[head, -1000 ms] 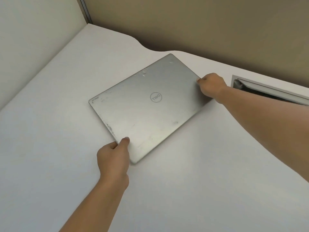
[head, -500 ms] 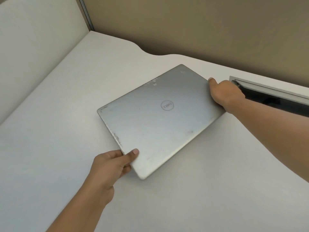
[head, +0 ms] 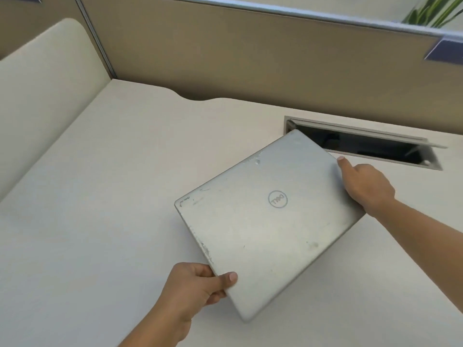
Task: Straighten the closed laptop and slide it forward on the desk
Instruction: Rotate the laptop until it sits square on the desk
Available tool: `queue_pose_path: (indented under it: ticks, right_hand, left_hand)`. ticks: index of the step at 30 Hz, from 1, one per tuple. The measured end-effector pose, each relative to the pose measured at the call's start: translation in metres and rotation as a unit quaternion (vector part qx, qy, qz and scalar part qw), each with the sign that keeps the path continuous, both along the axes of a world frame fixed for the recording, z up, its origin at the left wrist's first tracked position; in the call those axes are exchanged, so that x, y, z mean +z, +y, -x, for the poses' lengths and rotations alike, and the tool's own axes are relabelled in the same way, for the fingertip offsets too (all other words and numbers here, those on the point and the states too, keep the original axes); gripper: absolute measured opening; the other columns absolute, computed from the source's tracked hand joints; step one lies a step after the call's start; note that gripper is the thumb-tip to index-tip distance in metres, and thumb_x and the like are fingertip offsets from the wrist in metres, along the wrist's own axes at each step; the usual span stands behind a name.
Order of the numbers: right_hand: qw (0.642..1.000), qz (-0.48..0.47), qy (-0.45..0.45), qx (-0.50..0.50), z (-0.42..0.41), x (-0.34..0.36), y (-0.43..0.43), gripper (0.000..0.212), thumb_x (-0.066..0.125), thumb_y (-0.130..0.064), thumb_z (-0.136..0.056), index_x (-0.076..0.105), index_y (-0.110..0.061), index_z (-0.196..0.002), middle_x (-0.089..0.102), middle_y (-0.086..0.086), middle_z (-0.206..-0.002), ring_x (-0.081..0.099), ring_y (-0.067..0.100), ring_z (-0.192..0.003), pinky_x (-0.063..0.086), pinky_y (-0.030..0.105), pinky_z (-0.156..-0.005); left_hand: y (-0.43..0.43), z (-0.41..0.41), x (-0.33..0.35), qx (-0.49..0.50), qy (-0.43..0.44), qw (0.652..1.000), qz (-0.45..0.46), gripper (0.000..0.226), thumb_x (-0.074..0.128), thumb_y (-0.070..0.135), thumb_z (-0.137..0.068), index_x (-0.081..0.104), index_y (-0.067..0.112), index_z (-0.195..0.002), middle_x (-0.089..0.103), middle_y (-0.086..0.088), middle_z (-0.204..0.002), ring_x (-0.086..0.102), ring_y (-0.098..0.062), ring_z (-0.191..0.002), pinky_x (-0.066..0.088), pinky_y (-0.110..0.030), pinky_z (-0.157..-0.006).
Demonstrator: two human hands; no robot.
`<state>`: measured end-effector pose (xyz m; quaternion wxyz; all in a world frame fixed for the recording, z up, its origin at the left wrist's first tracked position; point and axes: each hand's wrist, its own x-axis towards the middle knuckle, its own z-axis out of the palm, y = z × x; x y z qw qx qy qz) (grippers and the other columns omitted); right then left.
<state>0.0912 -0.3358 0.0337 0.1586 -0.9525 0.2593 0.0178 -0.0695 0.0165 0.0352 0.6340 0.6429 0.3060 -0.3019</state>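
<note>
A closed silver laptop (head: 265,221) with a round logo on its scuffed lid sits skewed on the white desk (head: 112,196), one corner pointing away from me. My left hand (head: 198,286) grips its near left edge, thumb on the lid and fingers underneath. My right hand (head: 365,189) holds the far right edge, index finger stretched along it. The laptop's near left side looks slightly raised off the desk. Its far corner reaches the lip of a cable slot.
An open cable slot (head: 363,144) with a raised flap is cut into the desk just behind the laptop. A tan partition (head: 250,66) backs the desk and a cream panel (head: 45,101) closes its left side. Plant leaves (head: 436,11) show at top right.
Both hands have carried the laptop to the right and toward the cable slot, still gripping its edges. My view has tilted up, showing more of the partition.
</note>
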Motion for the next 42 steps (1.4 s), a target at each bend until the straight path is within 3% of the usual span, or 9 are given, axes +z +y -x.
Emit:
queue_pose_path:
  ticks: [4,12,15,19,25,28,33,37,42]
  right_hand:
    - [0.999,-0.007,0.005,-0.036,0.051,-0.004,-0.025,0.075,0.022,-0.070,-0.089,0.060,-0.007,-0.071,0.063,0.010,-0.077,0.059,0.033,-0.076,0.046,0.041,-0.074]
    - [0.996,-0.021,0.016,-0.080,0.116,-0.028,-0.044,0.069,0.026,-0.070,-0.087,0.048,-0.010,-0.062,0.061,0.008,-0.070,0.058,0.031,-0.070,0.041,0.037,-0.066]
    - [0.995,-0.028,0.022,-0.089,0.130,-0.039,-0.043,0.067,0.026,-0.071,-0.087,0.043,-0.012,-0.060,0.057,0.005,-0.064,0.055,0.029,-0.063,0.038,0.035,-0.060]
    - [0.995,-0.031,0.023,-0.096,0.143,-0.051,-0.041,0.065,0.027,-0.072,-0.086,0.042,-0.014,-0.061,0.054,0.004,-0.061,0.053,0.028,-0.059,0.036,0.033,-0.056]
    - [0.994,-0.038,0.015,-0.105,0.153,-0.063,-0.038,0.061,0.029,-0.071,-0.086,0.039,-0.016,-0.060,0.051,0.001,-0.059,0.050,0.026,-0.056,0.036,0.033,-0.056]
    - [0.993,-0.049,0.010,-0.111,0.156,-0.070,-0.039,0.061,0.031,-0.071,-0.085,0.044,-0.015,-0.064,0.055,0.000,-0.063,0.054,0.026,-0.061,0.039,0.034,-0.058]
    - [0.992,-0.059,-0.003,-0.108,0.160,-0.080,-0.039,0.057,0.039,-0.070,-0.084,0.054,-0.015,-0.089,0.063,0.001,-0.083,0.060,0.028,-0.081,0.045,0.037,-0.067]
    - [0.992,-0.068,-0.019,-0.105,0.160,-0.082,-0.038,0.054,0.045,-0.067,-0.084,0.054,-0.015,-0.084,0.064,0.004,-0.083,0.060,0.029,-0.080,0.045,0.037,-0.066]
    - [0.992,-0.060,-0.031,-0.104,0.162,-0.083,-0.035,0.061,0.046,-0.074,-0.072,0.056,-0.014,-0.080,0.063,0.004,-0.080,0.057,0.033,-0.090,0.051,0.043,-0.073]
  left_hand:
    - [-0.017,0.024,-0.006,-0.038,0.012,0.999,-0.011,0.021,0.092,0.011,-0.064,0.078,-0.003,-0.072,0.079,-0.012,-0.071,0.070,-0.015,-0.054,0.055,-0.018,-0.052]
    - [-0.030,0.064,-0.024,-0.084,0.040,0.995,-0.028,0.019,0.093,0.011,-0.062,0.077,0.000,-0.062,0.077,-0.017,-0.067,0.071,-0.018,-0.056,0.054,-0.019,-0.049]
    - [-0.029,0.075,-0.029,-0.086,0.046,0.995,-0.023,0.018,0.090,0.007,-0.064,0.079,-0.005,-0.071,0.079,-0.019,-0.075,0.073,-0.018,-0.058,0.055,-0.020,-0.049]
    - [-0.028,0.087,-0.032,-0.093,0.050,0.994,-0.018,0.017,0.086,-0.001,-0.069,0.077,-0.013,-0.077,0.078,-0.016,-0.068,0.071,-0.012,-0.048,0.051,-0.016,-0.043]
    - [-0.027,0.094,-0.041,-0.076,0.052,0.995,-0.036,0.019,0.090,0.005,-0.065,0.081,-0.006,-0.078,0.081,-0.016,-0.080,0.078,-0.023,-0.072,0.058,-0.020,-0.054]
    - [-0.027,0.095,-0.044,-0.078,0.038,0.995,-0.059,0.018,0.092,0.008,-0.064,0.081,-0.003,-0.072,0.080,-0.015,-0.074,0.074,-0.019,-0.063,0.055,-0.017,-0.051]
    - [-0.029,0.097,-0.051,-0.079,0.024,0.993,-0.091,0.024,0.096,0.013,-0.058,0.077,-0.002,-0.059,0.077,-0.013,-0.063,0.072,-0.018,-0.055,0.057,-0.024,-0.056]
    - [-0.029,0.099,-0.056,-0.084,0.018,0.991,-0.105,0.027,0.097,0.016,-0.055,0.074,0.002,-0.053,0.076,-0.012,-0.060,0.071,-0.019,-0.053,0.060,-0.030,-0.062]
    - [-0.029,0.105,-0.059,-0.081,0.001,0.985,-0.155,0.046,0.099,0.024,-0.050,0.066,-0.001,-0.068,0.074,-0.009,-0.054,0.076,-0.026,-0.057,0.062,-0.043,-0.077]
